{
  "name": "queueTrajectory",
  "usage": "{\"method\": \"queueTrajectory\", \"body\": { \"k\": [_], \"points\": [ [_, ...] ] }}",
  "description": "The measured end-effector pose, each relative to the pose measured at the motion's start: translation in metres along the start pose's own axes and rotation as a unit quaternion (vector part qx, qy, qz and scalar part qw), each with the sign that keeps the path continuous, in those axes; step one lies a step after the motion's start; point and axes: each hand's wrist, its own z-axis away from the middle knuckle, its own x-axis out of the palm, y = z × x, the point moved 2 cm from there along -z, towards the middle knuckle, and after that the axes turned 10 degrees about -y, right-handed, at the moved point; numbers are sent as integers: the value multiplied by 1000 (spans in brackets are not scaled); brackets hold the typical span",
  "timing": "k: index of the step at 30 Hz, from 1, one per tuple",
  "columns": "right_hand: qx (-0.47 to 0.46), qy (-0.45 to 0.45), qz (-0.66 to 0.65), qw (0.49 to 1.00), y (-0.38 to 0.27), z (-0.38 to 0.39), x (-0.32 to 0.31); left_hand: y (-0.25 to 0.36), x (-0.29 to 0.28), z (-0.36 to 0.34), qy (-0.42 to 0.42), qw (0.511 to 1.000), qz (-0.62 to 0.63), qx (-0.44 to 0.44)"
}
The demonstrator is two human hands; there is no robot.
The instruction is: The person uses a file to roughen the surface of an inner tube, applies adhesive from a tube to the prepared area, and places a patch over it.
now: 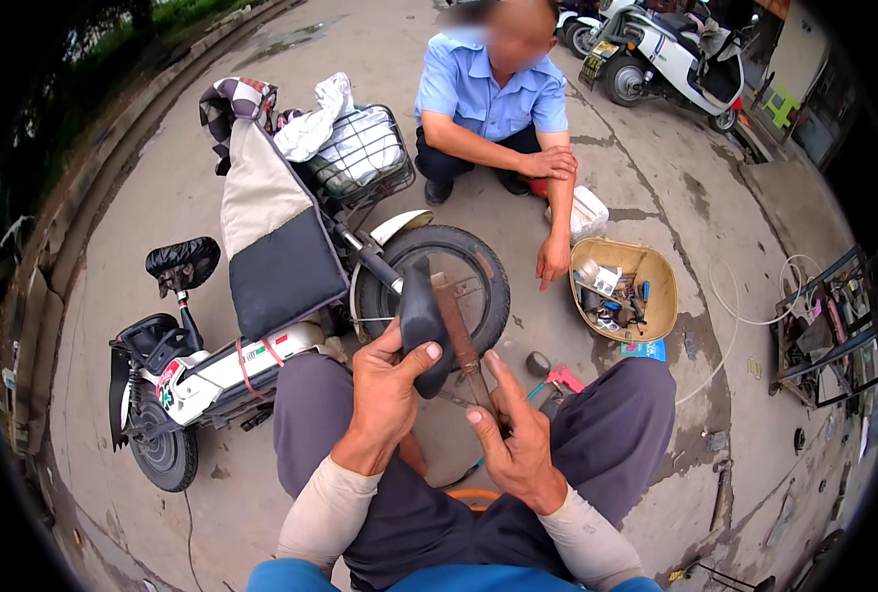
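Note:
My left hand (385,395) is closed around a flattened piece of black rubber tube (417,308), with the thumb pressed on its surface. In my right hand (520,439) is a rusty, flat file (456,326), gripped near its lower end and standing close along the tube's right side. I cannot tell if the file touches the rubber. Just behind both is the front wheel (493,271) of a white electric scooter (222,367), partly hidden by the tube and file.
A crouching person in a blue shirt (493,104) faces me, one hand hanging near a yellow tool basket (659,264). A red-pink tool (564,378) lies by my knee. A metal rack (824,340) stands at right; a white scooter (671,54) is parked far right.

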Motion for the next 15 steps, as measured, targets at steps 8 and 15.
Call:
{"method": "queueTrajectory", "body": {
  "k": [8, 15],
  "points": [
    [-91, 16, 116, 989, -20, -37, 15, -9, -4, -5, -22, 996, -72, 50],
    [-116, 57, 195, 972, 2, 1, 21, -8, 8, -7, -12, 997, -70, 39]
  ]
}}
